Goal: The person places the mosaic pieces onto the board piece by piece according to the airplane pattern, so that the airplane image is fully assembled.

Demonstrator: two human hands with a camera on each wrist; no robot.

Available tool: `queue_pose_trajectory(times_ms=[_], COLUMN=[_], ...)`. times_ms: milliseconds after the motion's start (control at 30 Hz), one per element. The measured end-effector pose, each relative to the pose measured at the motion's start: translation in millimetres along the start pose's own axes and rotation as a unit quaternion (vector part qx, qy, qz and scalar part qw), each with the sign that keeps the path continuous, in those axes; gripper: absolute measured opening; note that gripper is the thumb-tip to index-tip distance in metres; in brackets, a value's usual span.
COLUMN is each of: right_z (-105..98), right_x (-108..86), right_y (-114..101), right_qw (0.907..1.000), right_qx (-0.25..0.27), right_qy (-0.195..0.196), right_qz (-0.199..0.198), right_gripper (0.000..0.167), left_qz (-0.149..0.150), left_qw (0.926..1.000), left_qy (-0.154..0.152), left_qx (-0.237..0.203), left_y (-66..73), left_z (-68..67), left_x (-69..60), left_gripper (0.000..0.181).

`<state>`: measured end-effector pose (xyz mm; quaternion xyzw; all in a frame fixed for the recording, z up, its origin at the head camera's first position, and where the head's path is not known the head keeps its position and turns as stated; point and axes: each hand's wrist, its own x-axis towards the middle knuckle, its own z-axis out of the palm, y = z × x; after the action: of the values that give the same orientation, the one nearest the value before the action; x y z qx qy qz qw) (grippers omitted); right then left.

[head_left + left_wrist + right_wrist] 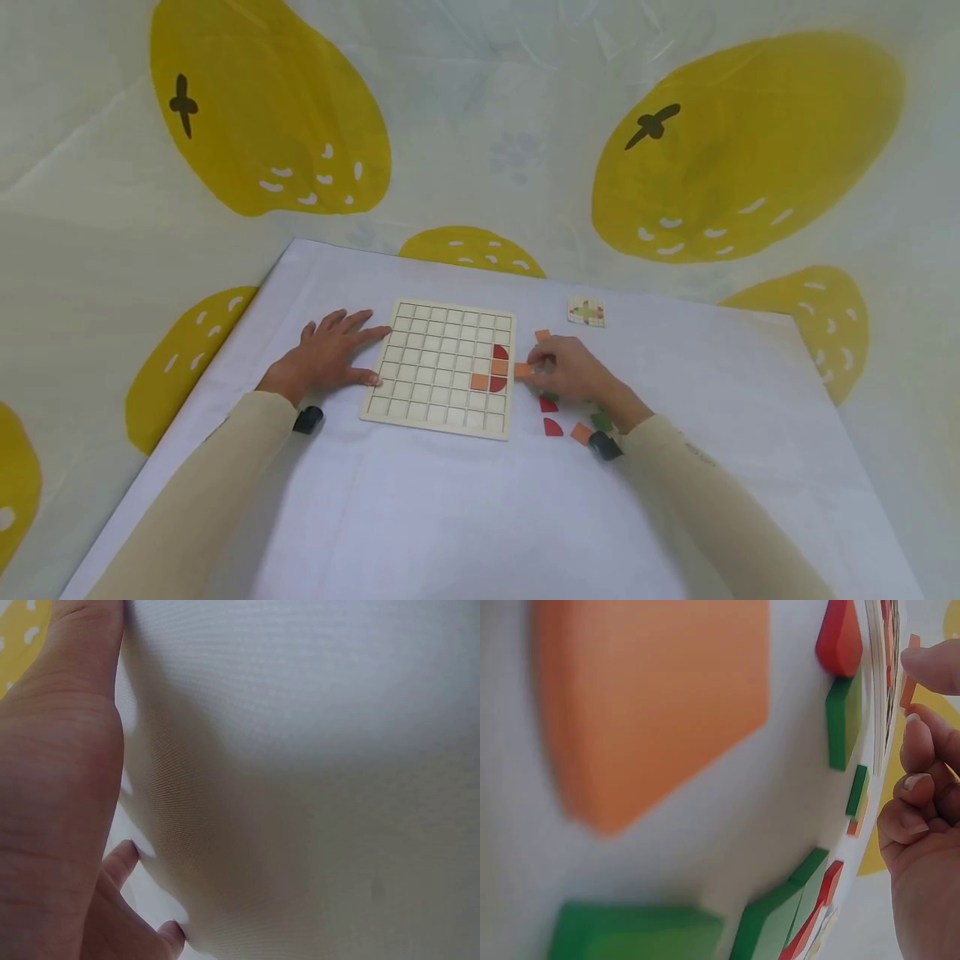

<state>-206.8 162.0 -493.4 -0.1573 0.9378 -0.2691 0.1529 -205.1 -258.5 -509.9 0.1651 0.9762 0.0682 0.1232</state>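
Note:
A square wooden grid board (431,367) lies on the table, with two red quarter-round tiles (500,352) and two orange square tiles (479,382) in cells along its right side. My left hand (322,357) is spread flat, its thumb and index fingertip touching the board's left edge. Thumb and index finger of my right hand (566,367) pinch an orange square tile (522,370) at the board's right edge. The right wrist view also shows that pinched tile (910,671), with the other fingers curled. In the left wrist view the board is out of sight.
Loose red tiles (552,427), green tiles (602,421) and an orange tile (581,433) lie right of the board, some under my right hand. A small pattern card (586,311) lies farther back. White cloth covers the table (420,517).

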Motion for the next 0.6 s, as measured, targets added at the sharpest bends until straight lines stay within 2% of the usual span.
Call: queue_pose_trajectory(times_ms=[233, 600], right_z=[2.7, 9.1], right_x=[5.0, 11.2], right_y=[-5.3, -12.5], right_qw=[0.9995, 0.9985], right_qx=[-0.006, -0.006], right_qy=[0.001, 0.009], right_qz=[-0.032, -0.054], right_gripper=[0.026, 0.024], left_qz=[0.000, 0.001], left_qw=[1.0000, 1.0000], left_qy=[-0.003, -0.002], left_qx=[0.001, 0.003], left_y=[-0.4, -0.1], left_z=[-0.3, 0.1], left_x=[0.9, 0.2], left_gripper=[0.096, 0.095])
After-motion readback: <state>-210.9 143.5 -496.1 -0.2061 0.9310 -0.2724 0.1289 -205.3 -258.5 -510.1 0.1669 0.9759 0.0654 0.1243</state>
